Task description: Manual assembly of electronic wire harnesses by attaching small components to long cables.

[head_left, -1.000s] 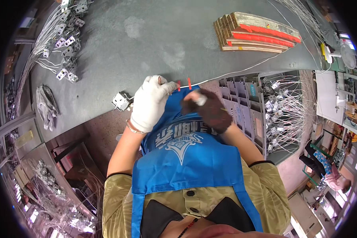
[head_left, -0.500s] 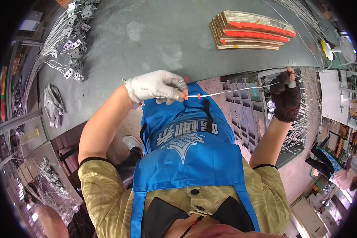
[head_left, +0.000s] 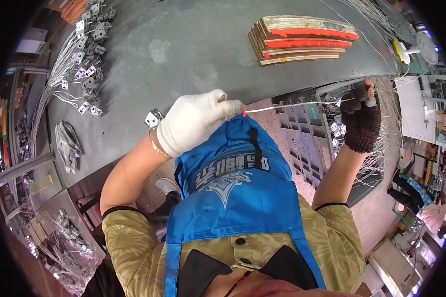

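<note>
White cable (head_left: 292, 104): in the head view, stretched nearly straight between both hands, on the person's side of the table edge.
Left hand (head_left: 195, 121): white-gloved, fingers pinched on the cable beside a red tag (head_left: 244, 114).
Right hand (head_left: 362, 119): dark-gloved, fist closed round the cable, above a slotted rack (head_left: 302, 143).
Table (head_left: 193, 54): grey surface spreads between bundled connectors (head_left: 88, 69) and stacked boards (head_left: 302, 43); a metal connector (head_left: 153, 118) sits near the left wrist.
Apron (head_left: 233, 213): blue, large pale lettering and crest.
Rack label (head_left: 314, 113): blue, pale print.
</note>
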Demonstrator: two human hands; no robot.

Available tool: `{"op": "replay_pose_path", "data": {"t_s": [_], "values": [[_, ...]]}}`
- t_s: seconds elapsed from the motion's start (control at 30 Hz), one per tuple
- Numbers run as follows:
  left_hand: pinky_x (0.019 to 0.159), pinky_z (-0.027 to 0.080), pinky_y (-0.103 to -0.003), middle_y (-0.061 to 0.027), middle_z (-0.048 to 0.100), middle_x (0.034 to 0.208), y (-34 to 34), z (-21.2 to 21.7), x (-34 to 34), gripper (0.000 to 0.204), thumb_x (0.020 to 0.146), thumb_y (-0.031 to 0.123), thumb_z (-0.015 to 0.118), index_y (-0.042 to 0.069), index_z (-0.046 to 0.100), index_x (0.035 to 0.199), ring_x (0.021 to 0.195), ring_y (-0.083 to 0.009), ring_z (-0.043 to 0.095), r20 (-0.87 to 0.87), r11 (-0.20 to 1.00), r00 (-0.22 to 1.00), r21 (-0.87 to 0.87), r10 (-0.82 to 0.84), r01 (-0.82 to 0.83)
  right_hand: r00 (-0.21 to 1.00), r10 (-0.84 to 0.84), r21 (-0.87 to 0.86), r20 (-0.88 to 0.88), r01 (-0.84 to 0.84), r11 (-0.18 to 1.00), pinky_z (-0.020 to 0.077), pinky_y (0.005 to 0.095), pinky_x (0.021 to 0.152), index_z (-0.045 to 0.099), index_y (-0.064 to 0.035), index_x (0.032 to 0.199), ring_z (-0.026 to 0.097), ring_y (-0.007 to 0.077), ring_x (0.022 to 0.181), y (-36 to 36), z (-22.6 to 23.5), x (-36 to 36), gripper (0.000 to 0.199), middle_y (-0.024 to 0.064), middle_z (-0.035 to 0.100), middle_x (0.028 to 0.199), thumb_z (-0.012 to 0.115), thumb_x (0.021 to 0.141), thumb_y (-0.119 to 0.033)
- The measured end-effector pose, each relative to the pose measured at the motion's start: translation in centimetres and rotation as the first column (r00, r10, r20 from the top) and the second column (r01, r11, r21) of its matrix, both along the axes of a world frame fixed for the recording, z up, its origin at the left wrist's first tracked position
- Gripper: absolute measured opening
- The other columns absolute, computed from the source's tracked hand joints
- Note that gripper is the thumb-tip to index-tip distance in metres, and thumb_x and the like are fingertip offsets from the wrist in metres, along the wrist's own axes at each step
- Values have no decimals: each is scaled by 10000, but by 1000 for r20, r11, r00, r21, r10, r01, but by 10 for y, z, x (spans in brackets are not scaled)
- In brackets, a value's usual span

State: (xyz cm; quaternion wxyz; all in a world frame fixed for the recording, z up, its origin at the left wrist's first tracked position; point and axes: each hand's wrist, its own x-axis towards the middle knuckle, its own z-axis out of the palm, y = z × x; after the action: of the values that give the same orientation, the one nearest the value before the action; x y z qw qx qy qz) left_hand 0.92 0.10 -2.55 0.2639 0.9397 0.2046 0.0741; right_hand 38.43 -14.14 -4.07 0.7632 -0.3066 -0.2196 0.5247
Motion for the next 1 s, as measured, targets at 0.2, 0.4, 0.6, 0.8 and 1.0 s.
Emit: {"op": "replay_pose_path", "data": {"t_s": [0.2,0.4,0.6,0.8,1.0], "values": [[718,544,-283,-78,668,1049,27,-21,19,226,946,23,639,24,665,1171,805,-140,651,98,797,982,-574,-162,189,945,-84,-136,316,133,982,435,253,590,600,-48,1277,514,121,706,-6,14,-1,314,10,567,863,620,1020,-229],[675,539,-266,-62,662,1080,23,21,8,221,975,2,605,-5,646,1192,788,-114,641,349,428,919,-870,182,246,964,266,269,3,-257,928,379,238,591,629,-48,1149,413,101,631,-11,62,33,234,-17,486,790,663,993,-219],[637,542,-261,-48,655,966,34,16,19,215,971,-8,589,2,670,1170,738,-118,640,183,828,930,-532,319,-179,916,-302,111,264,283,953,427,299,724,626,-29,1224,462,140,729,-29,73,42,312,22,560,912,658,1001,-244],[705,557,-270,-85,641,945,35,6,10,220,966,-17,561,19,695,1137,743,-156,667,310,850,950,-510,38,133,945,-91,172,315,38,984,411,302,685,619,-35,1233,466,148,725,-37,84,52,291,15,538,876,615,1024,-238],[650,550,-269,-73,645,946,17,16,17,309,947,-87,546,53,703,1173,725,-121,648,383,741,826,-669,414,-61,991,-131,250,12,123,960,420,313,688,619,-50,1197,485,150,731,-32,70,57,252,20,566,901,637,1008,-216]]}}
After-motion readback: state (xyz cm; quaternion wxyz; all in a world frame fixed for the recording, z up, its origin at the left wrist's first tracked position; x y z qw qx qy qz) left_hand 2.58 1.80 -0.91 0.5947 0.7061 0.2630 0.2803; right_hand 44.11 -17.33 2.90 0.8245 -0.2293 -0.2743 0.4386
